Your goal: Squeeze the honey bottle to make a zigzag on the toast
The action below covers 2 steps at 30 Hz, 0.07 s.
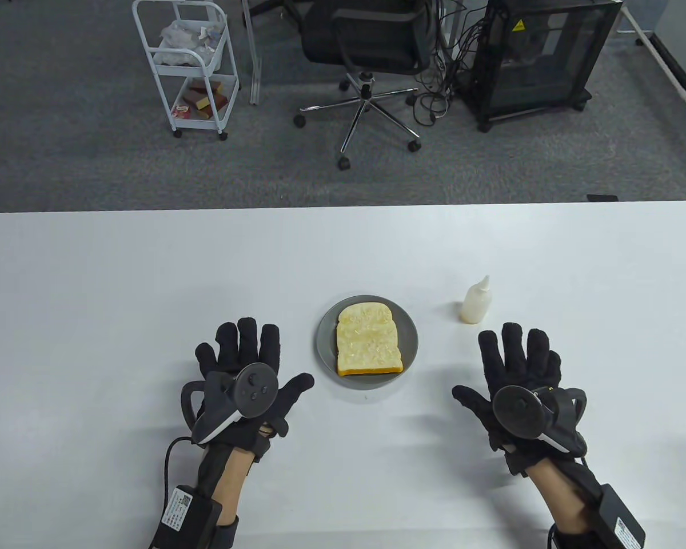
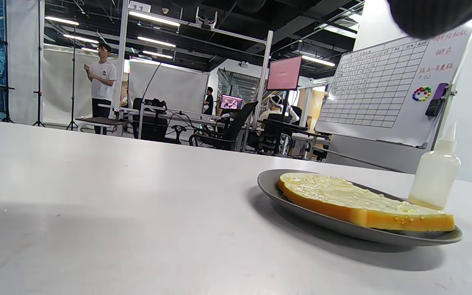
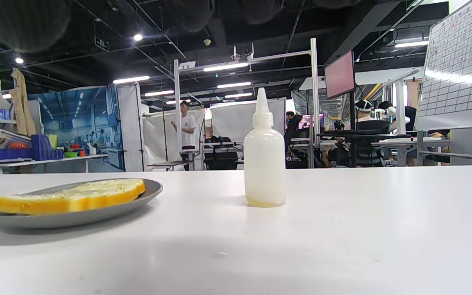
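1. Both hands lie flat, palm down, on the white rectangular table, fingers spread and holding nothing.
2. Black-gloved left hand, with a grey tracker strapped to its back, rests to the left of the round grey plate, near it but not touching.
3. Black-gloved right hand, also carrying a tracker, rests to the right of the plate, its fingertips pointing toward the small translucent squeeze bottle of pale honey with a white cone nozzle; a gap separates them.
4. That bottle stands upright on the table, behind and to the right of the plate, apart from it. The right wrist view shows it straight ahead, with the plate off to the left.
5. On the plate lies a flat slice of yellow-crusted toast, its top glossy and pale. The left wrist view shows the slice on the plate with the bottle behind it.
6. Beyond the table's far edge stand a white wire trolley, a black office chair and a black cabinet on castors on grey carpet.
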Tool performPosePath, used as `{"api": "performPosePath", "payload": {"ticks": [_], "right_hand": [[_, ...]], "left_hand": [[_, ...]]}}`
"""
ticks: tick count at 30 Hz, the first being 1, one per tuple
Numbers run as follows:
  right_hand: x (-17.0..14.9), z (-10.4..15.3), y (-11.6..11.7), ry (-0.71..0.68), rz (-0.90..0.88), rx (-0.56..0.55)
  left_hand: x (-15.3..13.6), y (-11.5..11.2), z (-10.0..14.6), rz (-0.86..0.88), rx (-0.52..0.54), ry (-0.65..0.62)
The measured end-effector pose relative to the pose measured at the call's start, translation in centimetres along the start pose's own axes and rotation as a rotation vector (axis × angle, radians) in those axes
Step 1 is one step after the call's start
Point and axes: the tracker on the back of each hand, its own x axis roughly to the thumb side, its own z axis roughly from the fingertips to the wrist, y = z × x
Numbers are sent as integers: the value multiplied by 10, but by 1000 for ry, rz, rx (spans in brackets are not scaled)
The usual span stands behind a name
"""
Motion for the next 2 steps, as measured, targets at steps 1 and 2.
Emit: {"api": "performPosePath", "payload": {"ticks": [1,2], "right_hand": [[0,0,1,6,8,6],[0,0,2,7,14,11]], "left_hand": [[-1,1,0,3,6,1],[-1,1,1,7,15,3]]}}
